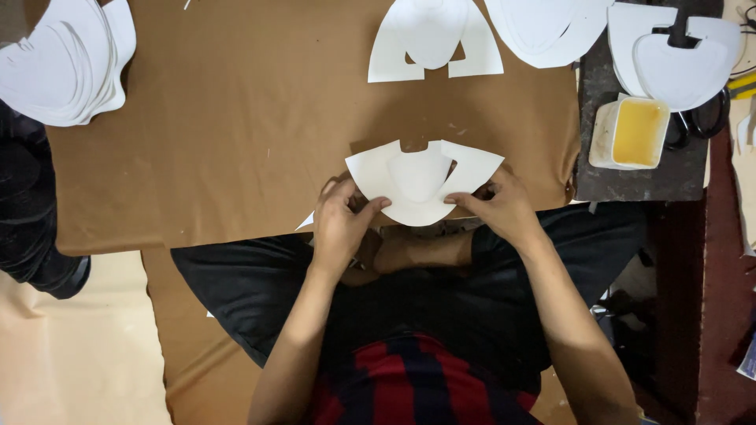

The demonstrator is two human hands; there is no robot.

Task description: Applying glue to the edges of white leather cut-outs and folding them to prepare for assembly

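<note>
A white curved cut-out piece (421, 181), with a smaller rounded white piece laid on its middle, lies at the near edge of the brown work surface (236, 134). My left hand (342, 216) pinches its lower left edge, thumb on top. My right hand (496, 205) presses its lower right edge, thumb pointing inward. Both hands grip the piece just above my crossed legs.
A similar white assembled piece (435, 39) lies farther back. Stacks of white cut-outs sit at the top left (67, 59) and top right (551, 27), (681, 59). A tub of yellow glue (634, 132) stands on a dark board at right. Another person's dark leg (27, 212) is at left.
</note>
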